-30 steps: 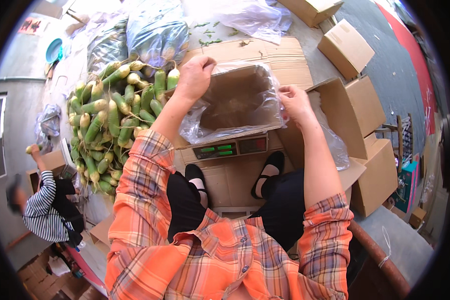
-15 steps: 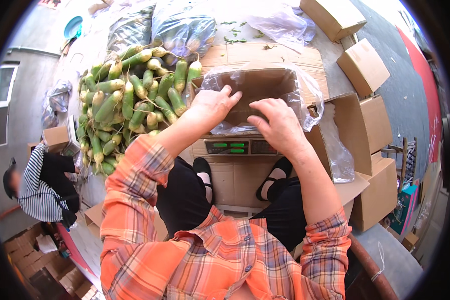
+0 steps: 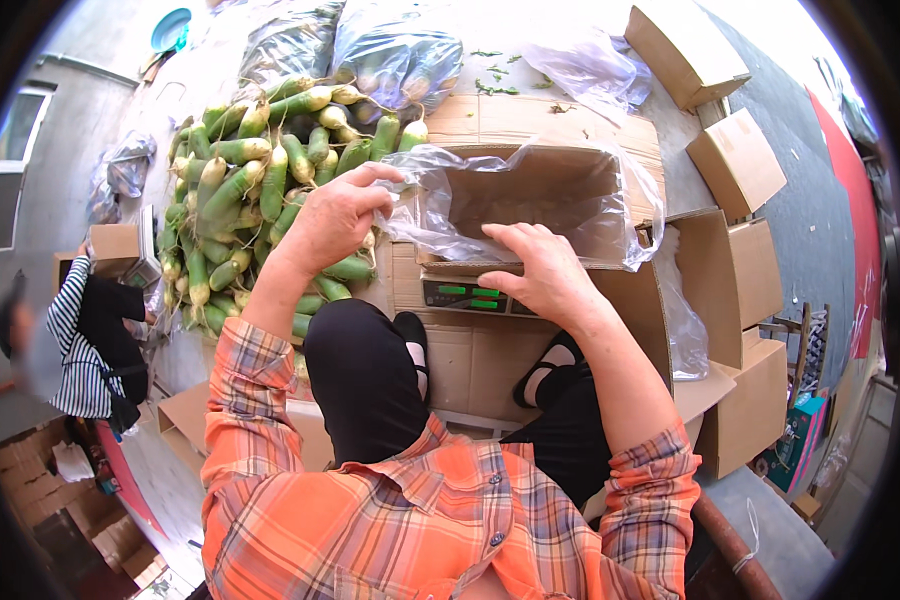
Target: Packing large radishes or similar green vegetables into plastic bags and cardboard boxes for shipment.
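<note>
In front of me a cardboard box [image 3: 530, 190] is lined with a clear plastic bag [image 3: 425, 215] that folds out over its rim. The inside I can see is bare brown cardboard. My left hand [image 3: 335, 215] is at the box's left side, thumb and fingertips closed on the bag's edge. Across the near rim lies my right hand [image 3: 550, 275], thumb and fingers spread, fingertips over the opening. Beneath the box's near side shows a scale [image 3: 460, 295] with a lit green display. A big pile of green-and-white radishes [image 3: 235, 190] lies to the left.
Several other cardboard boxes [image 3: 738, 160] stand on the right, one open box [image 3: 705, 280] close to my right forearm. Filled plastic bags [image 3: 395, 55] lie beyond the radishes. A person in a striped top [image 3: 85, 360] is at the far left. Flat cardboard [image 3: 460, 360] covers the floor.
My left hand has moved left from above the box to its left rim and pulls the bag's edge outward. My right hand has lowered onto the near rim. The view has shifted slightly.
</note>
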The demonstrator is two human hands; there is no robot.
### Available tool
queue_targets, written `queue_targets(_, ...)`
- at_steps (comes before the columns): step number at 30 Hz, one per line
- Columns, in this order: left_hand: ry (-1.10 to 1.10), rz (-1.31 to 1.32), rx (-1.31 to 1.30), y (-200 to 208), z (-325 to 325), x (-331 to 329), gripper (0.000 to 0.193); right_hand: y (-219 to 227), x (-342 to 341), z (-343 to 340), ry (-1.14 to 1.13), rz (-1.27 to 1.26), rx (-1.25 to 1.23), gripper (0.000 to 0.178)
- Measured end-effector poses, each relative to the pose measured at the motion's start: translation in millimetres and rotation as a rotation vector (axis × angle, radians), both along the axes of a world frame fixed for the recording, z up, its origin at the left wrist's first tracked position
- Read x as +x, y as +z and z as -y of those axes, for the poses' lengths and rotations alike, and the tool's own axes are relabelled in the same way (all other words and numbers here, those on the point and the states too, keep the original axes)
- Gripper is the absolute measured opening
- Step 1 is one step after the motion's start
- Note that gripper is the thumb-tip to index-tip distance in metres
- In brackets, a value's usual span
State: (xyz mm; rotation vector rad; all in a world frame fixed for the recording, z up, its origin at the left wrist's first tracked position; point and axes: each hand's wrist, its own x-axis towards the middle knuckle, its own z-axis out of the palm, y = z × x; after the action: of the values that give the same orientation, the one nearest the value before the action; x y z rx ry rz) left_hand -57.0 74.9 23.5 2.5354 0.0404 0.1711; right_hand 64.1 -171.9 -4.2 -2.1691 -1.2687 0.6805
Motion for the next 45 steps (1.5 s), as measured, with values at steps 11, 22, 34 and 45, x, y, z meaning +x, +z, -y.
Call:
queue_targets(11,0.170,-0.209,0.402,-12.8,12.8,14.4,0.025,-19.3,-32.2,-51.2,-0.148,-0.202,0.101,0.027)
queue_targets(22,0.421,0.006,-0.016,-87.0,-0.7,52.3,0.039,-14.6,-59.5,-48.8,0.171,0.365,0.309,0.013)
queue_targets(34,0.518,-0.170,-1.309,-126.8,0.0,42.9,0.059,-13.2,-52.0,-18.7,0.199,0.212,0.179,0.005)
queue_targets(45,0.723,0.290,-0.720,-121.4,10.5,43.1,0.039,-3.9,61.5,21.0,-0.643,0.280,0.429,0.014)
